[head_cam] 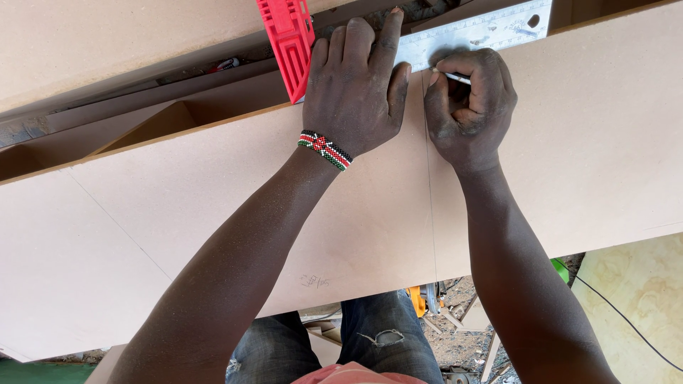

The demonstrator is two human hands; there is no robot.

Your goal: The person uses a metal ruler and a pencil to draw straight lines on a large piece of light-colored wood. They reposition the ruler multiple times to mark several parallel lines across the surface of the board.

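Note:
A wide pale fibreboard panel (178,213) lies in front of me. My left hand (356,89), with a beaded wristband, presses flat on a carpenter's square with a red plastic stock (288,39) and a metal ruler blade (491,32) at the panel's far edge. My right hand (469,107) is closed around a thin pencil (455,78), its tip against the ruler's edge. A faint pencil line (432,213) runs from there straight down across the panel toward me.
Another board (85,43) lies beyond the panel at the top left, with a gap and box-like frame pieces (163,121) between. A light plywood sheet (640,299) and a black cable (626,320) sit at the lower right. Debris and an orange tool (416,299) lie near my knees.

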